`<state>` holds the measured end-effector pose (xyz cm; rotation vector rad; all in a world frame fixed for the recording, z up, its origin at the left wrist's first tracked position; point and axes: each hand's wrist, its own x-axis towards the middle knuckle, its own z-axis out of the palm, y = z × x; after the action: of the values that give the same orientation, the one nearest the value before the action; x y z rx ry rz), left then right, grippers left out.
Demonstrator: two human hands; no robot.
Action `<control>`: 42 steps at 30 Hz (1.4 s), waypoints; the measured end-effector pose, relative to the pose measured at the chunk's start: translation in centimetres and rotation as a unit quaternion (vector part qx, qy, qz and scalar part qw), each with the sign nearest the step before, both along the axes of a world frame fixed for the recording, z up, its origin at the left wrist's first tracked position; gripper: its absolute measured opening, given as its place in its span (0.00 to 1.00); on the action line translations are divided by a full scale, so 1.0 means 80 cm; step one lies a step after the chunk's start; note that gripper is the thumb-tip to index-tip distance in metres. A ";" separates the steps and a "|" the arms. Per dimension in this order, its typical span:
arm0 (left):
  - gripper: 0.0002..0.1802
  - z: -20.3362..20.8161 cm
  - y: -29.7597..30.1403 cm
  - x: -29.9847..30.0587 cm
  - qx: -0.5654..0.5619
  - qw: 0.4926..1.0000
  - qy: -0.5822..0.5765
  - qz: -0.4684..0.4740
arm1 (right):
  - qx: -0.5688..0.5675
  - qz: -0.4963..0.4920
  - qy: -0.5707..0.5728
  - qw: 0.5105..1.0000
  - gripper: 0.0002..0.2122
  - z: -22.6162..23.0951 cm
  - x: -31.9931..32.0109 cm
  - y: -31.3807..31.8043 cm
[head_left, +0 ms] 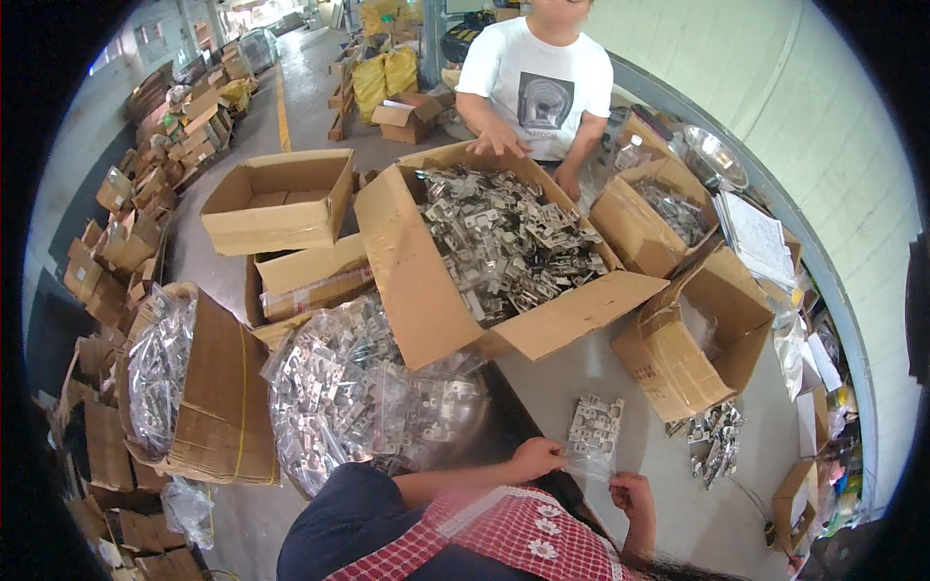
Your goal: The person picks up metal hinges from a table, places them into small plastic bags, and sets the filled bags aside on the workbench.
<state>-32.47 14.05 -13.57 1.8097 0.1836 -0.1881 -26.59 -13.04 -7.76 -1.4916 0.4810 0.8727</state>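
- In the head view, your left hand has its fingertips closed on the near left corner of a small clear bag, thin and glossy.
- Your right hand has its fingers curled closed on the film at the near right corner.
- The bag lies flat on the smooth grey table, its flat, punched, silvery metal pieces bunched at the far end.
- Right of it, loose metal parts spill beside a tilted brown carton.
- Beyond, a big corrugated box, flaps spread, brims with jumbled shiny parts; a co-worker's hand rests at its far edge.
- To your left, crinkled, transparent filled bags bulge in a rounded heap.
- You wear a red checked apron with white flowers.
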 end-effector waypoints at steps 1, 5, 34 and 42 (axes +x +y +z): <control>0.16 0.004 0.001 0.000 -0.001 1.000 0.000 0.001 | -0.001 0.001 0.000 1.000 0.07 0.003 -0.002 0.001; 0.16 0.023 0.007 0.001 -0.057 0.995 0.072 -0.027 | 0.007 0.049 0.002 0.999 0.09 0.014 -0.008 0.001; 0.22 0.039 -0.059 0.049 0.325 0.830 -0.298 -0.340 | -0.107 -0.129 -0.106 0.980 0.09 -0.010 -0.099 0.037; 0.22 0.031 -0.057 0.032 0.331 0.834 -0.358 -0.259 | -0.056 -0.196 -0.126 0.971 0.08 -0.031 -0.115 0.045</control>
<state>-29.92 9.52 -11.12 2.4560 -0.8913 0.2200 -35.77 -9.48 -10.22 -1.5155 0.6156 0.3446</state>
